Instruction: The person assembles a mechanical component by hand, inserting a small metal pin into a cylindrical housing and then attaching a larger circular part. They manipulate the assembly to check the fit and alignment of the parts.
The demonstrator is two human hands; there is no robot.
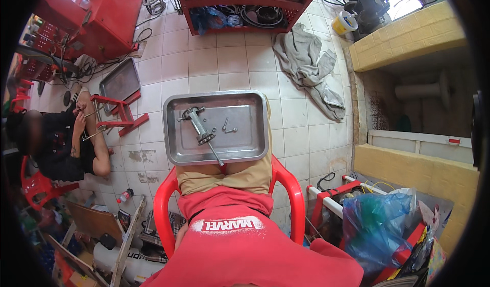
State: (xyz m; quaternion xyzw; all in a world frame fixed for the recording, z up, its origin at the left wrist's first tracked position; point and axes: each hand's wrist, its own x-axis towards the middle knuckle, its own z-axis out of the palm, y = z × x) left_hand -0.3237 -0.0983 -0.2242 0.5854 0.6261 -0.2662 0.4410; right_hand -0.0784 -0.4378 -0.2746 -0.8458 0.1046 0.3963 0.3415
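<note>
Steel tray (216,153) rests flat across the person's lap, seated in a red plastic chair (291,185). Inside lie a long metal shaft assembly (200,129), slanting from upper left to the lower rim, and two loose bolts (228,127) just right of it, apart. Neither of the person's hands shows, so their state cannot be told. Bare tiled floor (224,62) lies open beyond the tray's far edge.

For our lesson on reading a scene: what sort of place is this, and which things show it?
Probably a small repair workshop: a metal tray holds a mechanical part and loose bolts, red tool shelves carry hoses and parts, and a red machine stands on the tiled floor.
</note>
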